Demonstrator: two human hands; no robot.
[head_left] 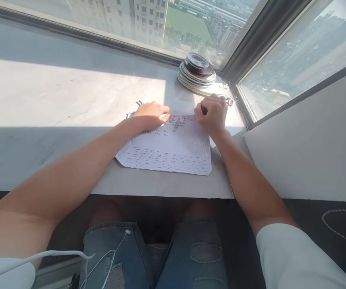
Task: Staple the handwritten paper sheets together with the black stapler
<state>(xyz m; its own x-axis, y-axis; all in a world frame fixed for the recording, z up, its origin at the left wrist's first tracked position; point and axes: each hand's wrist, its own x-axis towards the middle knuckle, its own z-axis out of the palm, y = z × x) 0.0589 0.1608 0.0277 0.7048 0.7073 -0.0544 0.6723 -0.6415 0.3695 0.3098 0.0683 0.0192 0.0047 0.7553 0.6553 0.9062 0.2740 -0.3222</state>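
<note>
A white sheet of paper [173,146] with cut corners lies on the ledge in front of me, covered with rows of short dark dashes and a denser patch of marks near its top. My left hand [152,114] rests flat on the sheet's upper left, fingers stretched to the right. At the upper right edge, my right hand [211,113] is closed round what looks like a dark pen [204,110]; its tip is hidden by the fingers. Thin dark sticks [138,102], perhaps pens, poke out behind my left hand.
A stack of plates and round lids [197,72] stands in the window corner, just beyond my right hand. A small metallic item [229,101] lies beside it. The pale ledge [55,160] ends just before my knees. A white cable [114,253] hangs over my lap.
</note>
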